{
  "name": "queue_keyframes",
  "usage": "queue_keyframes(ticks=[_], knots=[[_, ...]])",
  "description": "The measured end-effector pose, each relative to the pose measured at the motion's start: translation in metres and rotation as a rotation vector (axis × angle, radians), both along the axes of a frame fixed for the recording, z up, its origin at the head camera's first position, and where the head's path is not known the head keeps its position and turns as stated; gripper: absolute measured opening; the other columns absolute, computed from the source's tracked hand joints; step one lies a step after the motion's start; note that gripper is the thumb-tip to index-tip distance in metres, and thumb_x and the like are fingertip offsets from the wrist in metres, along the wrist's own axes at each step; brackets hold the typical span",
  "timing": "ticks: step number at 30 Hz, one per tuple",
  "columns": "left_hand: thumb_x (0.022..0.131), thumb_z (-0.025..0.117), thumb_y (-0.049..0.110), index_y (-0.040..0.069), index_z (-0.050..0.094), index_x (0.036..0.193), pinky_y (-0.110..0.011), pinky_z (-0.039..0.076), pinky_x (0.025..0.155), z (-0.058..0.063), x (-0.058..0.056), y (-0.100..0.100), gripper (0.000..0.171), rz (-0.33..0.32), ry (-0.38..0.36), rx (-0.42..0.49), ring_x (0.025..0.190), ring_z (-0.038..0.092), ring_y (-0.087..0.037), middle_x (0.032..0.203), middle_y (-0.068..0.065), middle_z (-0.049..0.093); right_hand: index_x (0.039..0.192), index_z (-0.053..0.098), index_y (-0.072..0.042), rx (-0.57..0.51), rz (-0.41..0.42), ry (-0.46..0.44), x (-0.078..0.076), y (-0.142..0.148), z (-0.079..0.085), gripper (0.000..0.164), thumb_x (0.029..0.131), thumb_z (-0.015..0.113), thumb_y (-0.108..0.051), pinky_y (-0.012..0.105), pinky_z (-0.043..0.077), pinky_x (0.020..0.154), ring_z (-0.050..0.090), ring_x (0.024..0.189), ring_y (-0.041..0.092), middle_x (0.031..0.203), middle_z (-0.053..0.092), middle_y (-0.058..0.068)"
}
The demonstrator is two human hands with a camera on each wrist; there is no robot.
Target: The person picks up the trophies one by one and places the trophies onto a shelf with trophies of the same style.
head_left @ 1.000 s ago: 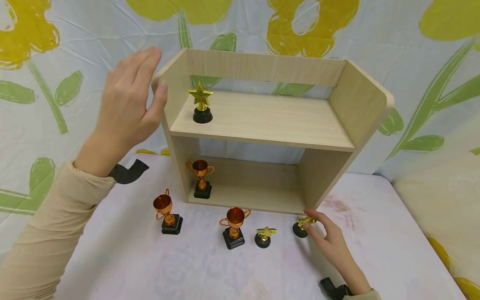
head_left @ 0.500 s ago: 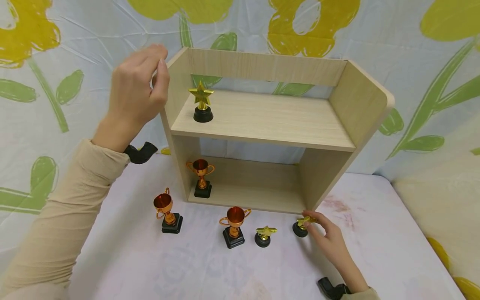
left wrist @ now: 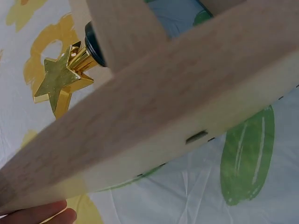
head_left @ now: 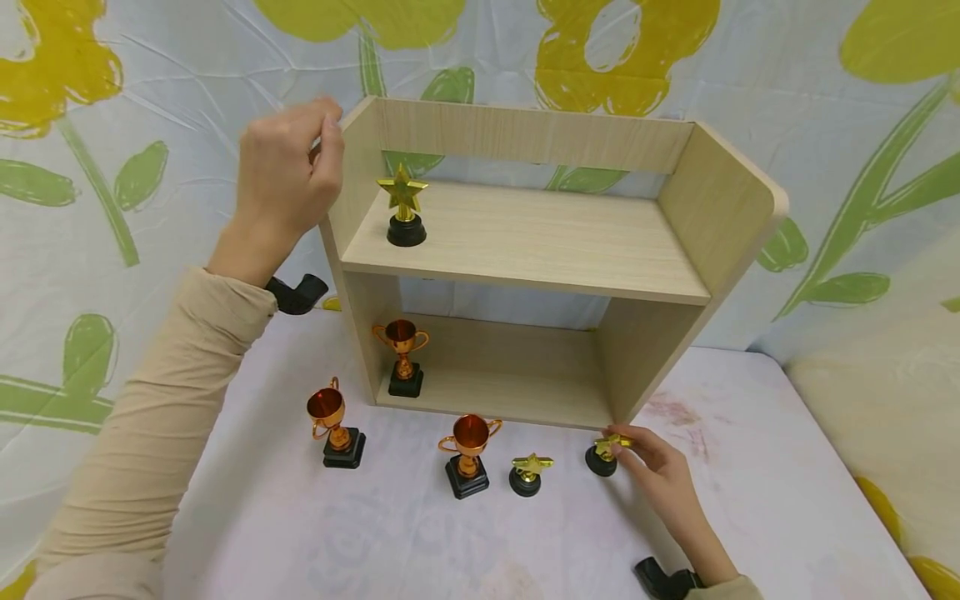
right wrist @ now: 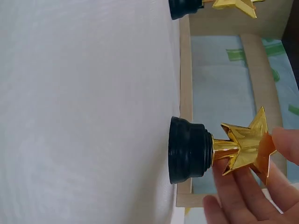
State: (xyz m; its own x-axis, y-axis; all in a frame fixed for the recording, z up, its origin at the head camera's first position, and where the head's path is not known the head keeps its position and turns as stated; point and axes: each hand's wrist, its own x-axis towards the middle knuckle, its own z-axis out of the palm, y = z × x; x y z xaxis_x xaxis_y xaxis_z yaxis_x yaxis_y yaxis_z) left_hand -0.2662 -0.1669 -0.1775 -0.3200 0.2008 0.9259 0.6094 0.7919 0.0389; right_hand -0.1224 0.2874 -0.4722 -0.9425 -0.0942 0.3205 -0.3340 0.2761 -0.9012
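My left hand (head_left: 288,171) is curled at the upper front corner of the wooden shelf unit's left side panel (left wrist: 154,93), gripping it. Its fingertips show against the outer face in the left wrist view. My right hand (head_left: 660,479) pinches a gold star trophy (right wrist: 247,149) with a round black base, thumb on one face and fingers behind. That trophy stands upright, close to the shelf's front right corner. Beside it on the table is another star trophy (head_left: 527,473). A third star trophy (head_left: 405,204) stands on the upper shelf's left end.
A copper cup trophy (head_left: 402,358) stands at the left of the lower shelf. Two more, the left cup trophy (head_left: 337,425) and the middle cup trophy (head_left: 468,454), stand on the white table (head_left: 375,550) before the unit. Behind hangs a flowered cloth (head_left: 495,50).
My left hand has moved right to the shelf's side panel, its fingers going from extended to curled. My right hand stays at the star trophy, barely moving.
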Motion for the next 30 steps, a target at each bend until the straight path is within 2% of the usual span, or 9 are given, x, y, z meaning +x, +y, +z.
queue_keyframes(ticks=[4,6,10,15,20,24,30], knots=[[0.098,0.038,0.011,0.003,0.049,0.067,-0.032,0.025,0.052,-0.005,-0.001,0.002,0.034,-0.015,-0.001,0.008,0.053,0.037,-0.023,0.059,-0.009,0.042,0.115,0.062,0.012,-0.081,-0.009,-0.025,0.0,-0.001,-0.002,0.024,0.093,0.063,0.005,0.017,0.048,0.087,0.067,0.105,0.01,0.112,0.07,0.017],[0.098,0.038,0.011,0.002,0.049,0.068,-0.032,0.024,0.051,-0.009,-0.001,0.003,0.034,-0.024,-0.002,0.023,0.053,0.035,-0.023,0.059,-0.008,0.038,0.114,0.063,0.012,-0.1,-0.019,-0.027,0.001,-0.001,-0.003,0.023,0.092,0.063,0.005,0.018,0.048,0.088,0.067,0.106,0.011,0.111,0.07,0.016],[0.099,0.038,0.011,-0.002,0.058,0.074,-0.03,0.025,0.051,-0.015,-0.002,0.003,0.035,-0.041,0.012,0.041,0.053,0.036,-0.021,0.061,-0.011,0.043,0.113,0.064,0.011,-0.094,-0.024,-0.005,0.001,-0.001,-0.006,0.022,0.092,0.063,0.006,0.018,0.048,0.09,0.066,0.108,0.011,0.11,0.07,0.018],[0.099,0.04,0.011,-0.007,0.068,0.085,-0.031,0.034,0.054,-0.017,-0.004,0.004,0.036,-0.059,0.028,0.067,0.057,0.045,-0.021,0.071,-0.016,0.058,0.112,0.064,0.011,-0.085,-0.022,0.009,0.001,0.001,-0.008,0.021,0.092,0.063,0.006,0.019,0.048,0.089,0.066,0.108,0.012,0.11,0.069,0.02],[0.099,0.039,0.012,-0.007,0.067,0.083,-0.028,0.029,0.053,-0.017,-0.004,0.006,0.037,-0.057,0.031,0.068,0.054,0.04,-0.018,0.068,-0.014,0.055,0.112,0.064,0.011,-0.088,-0.021,0.019,0.001,0.0,-0.006,0.02,0.092,0.063,0.007,0.019,0.05,0.087,0.067,0.105,0.012,0.109,0.069,0.019],[0.1,0.04,0.012,-0.006,0.068,0.084,-0.028,0.029,0.052,-0.017,-0.004,0.005,0.037,-0.042,0.032,0.066,0.053,0.041,-0.019,0.068,-0.015,0.057,0.111,0.065,0.01,-0.07,-0.014,0.035,0.001,-0.001,-0.006,0.02,0.091,0.063,0.007,0.02,0.048,0.092,0.066,0.107,0.01,0.108,0.069,0.02],[0.101,0.042,0.013,-0.005,0.066,0.082,-0.027,0.028,0.051,-0.017,-0.004,0.005,0.036,-0.034,0.029,0.062,0.052,0.039,-0.017,0.064,-0.014,0.053,0.11,0.065,0.011,-0.064,-0.026,0.037,0.001,-0.002,-0.004,0.02,0.09,0.064,0.008,0.019,0.047,0.093,0.065,0.107,0.008,0.107,0.066,0.028]])
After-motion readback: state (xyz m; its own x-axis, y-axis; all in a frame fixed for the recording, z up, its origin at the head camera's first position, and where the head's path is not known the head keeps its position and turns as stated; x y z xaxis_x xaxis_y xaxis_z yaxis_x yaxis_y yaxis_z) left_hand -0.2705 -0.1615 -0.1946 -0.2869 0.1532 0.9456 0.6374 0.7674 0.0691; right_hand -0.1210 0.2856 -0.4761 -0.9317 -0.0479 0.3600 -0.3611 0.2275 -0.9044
